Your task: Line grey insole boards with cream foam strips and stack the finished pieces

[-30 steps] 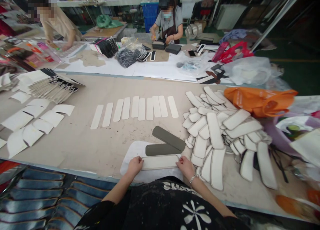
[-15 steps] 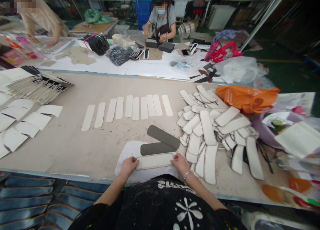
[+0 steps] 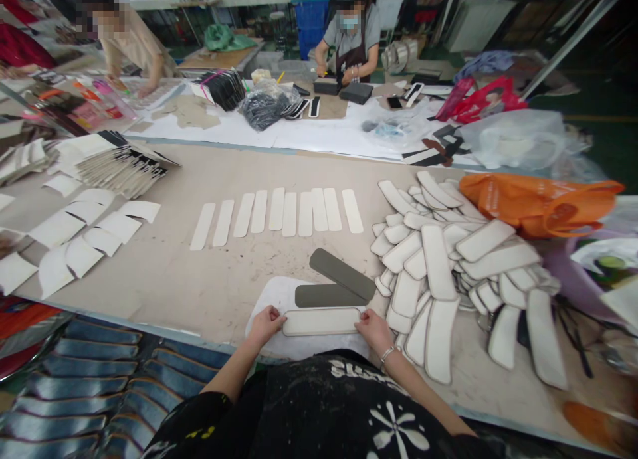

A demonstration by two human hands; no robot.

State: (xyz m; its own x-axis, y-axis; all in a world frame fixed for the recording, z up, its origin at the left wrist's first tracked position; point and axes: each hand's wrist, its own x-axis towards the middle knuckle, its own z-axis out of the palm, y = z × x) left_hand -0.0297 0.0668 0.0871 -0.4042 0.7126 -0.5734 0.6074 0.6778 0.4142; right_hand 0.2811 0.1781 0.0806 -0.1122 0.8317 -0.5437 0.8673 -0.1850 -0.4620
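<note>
Place: a workshop or factory floor, laid out for handwork on many like parts.
Near worktable [image 3: 164, 279]: long, its brownish covering marked with dark specks; it bore a row of pale strips [image 3: 276, 210], a heap of dark-edged pieces [image 3: 423, 260] and a fanned stack [image 3: 122, 170].
Below its edge: overlapping rows of bluish curved pieces [image 3: 84, 366].
Facing table [image 3: 339, 130]: white-covered, with a banded black-and-white bundle [image 3: 222, 90] on it.
People: an aproned person [image 3: 351, 50] and a person in beige [image 3: 137, 44] bent over work surfaces.
Background: further long tables [image 3: 249, 2], a blue bin [image 3: 310, 27].
Floor [image 3: 605, 137]: green, with a yellowish line.
</note>
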